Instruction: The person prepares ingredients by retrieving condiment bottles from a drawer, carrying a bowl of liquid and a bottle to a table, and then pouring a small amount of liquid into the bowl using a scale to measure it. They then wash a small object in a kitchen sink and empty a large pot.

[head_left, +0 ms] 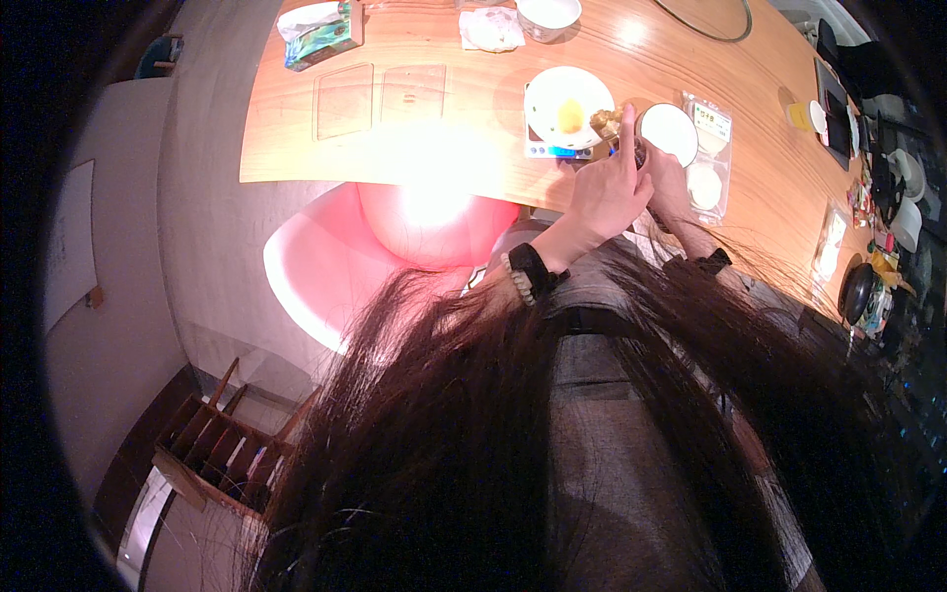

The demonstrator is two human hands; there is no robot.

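Observation:
My left hand (610,185) is closed around a gold-and-dark object (607,124), its index finger stretched forward. Partly hidden behind it, my right hand (669,177) grips the dark part of the same object. Whether this is a bottle or a grinder I cannot tell. Its gold end is over the right rim of a white bowl (544,100), which has an orange-yellow mass (570,116) in it. The bowl rests on a kitchen scale (538,152) with a blue-lit display. Just beyond my right hand is a round white dish (667,132) with a dark rim.
A clear package (725,174) of round pale wrappers lies right of the dish. Two clear flat rectangles (344,100), a tissue box (323,37), crumpled paper (490,29) and another bowl (547,18) are farther left and back. A pink chair (318,251) stands at the table edge.

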